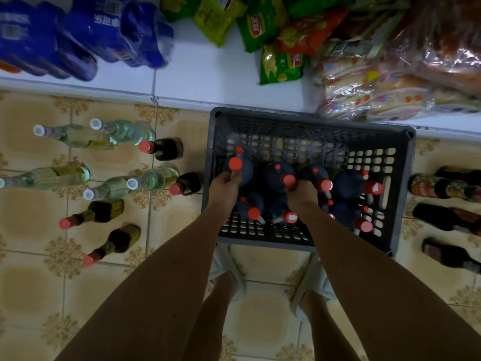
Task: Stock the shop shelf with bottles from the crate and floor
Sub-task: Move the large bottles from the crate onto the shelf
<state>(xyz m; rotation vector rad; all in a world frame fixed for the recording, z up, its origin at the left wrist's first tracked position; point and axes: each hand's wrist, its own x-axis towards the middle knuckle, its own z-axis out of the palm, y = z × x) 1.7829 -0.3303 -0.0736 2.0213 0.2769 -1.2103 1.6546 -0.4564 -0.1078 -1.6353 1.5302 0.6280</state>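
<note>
A dark grey plastic crate (398, 142) stands on the tiled floor against the white shelf (203, 74). Inside it stand several dark bottles with red caps. My left hand (224, 187) grips the neck of the far-left bottle (235, 164), just under its cap. My right hand (302, 194) is closed around the neck of a middle bottle (288, 180). Other red-capped bottles (346, 188) fill the crate's right side and front row.
Clear white-capped bottles (122, 131) and dark red-capped bottles (164, 149) stand on the floor left of the crate. More dark bottles (442, 188) stand to its right. On the shelf lie blue water packs (78, 35), green snack bags (281, 66) and wrapped cakes (377, 89).
</note>
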